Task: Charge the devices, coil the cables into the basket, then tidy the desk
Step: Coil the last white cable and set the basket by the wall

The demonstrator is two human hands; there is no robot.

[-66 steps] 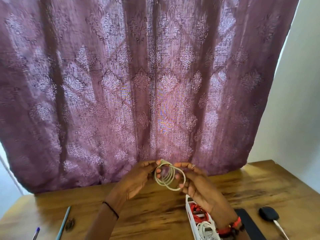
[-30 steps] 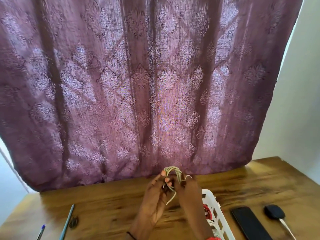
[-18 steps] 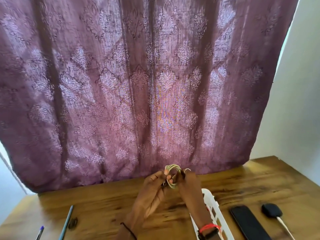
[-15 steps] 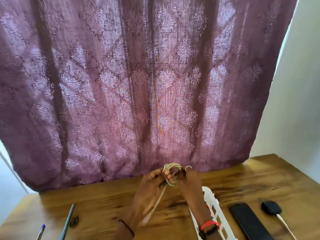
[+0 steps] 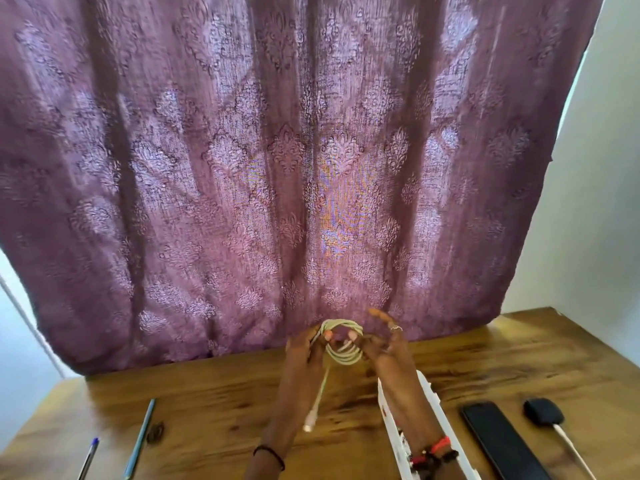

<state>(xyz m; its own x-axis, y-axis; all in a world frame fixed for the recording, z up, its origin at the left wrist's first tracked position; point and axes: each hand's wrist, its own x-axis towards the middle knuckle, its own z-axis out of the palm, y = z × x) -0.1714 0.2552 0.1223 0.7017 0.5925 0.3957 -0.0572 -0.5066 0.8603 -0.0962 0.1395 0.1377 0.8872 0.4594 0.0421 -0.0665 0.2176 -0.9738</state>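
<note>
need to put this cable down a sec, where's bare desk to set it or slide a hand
Bare wood: the stretch between the teal pen and the left hand, and the back right corner between curtain and phone. Crowded front right: basket, phone and black plug lie side by side. The right hand and left hold the cable over the middle.

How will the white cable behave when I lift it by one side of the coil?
The white cable is probably floppy: its free end hangs straight down from the coil. It looks thin, so it is likely light for the left hand and right hand holding it. No tie shows, so the loops may spring open if released.
</note>
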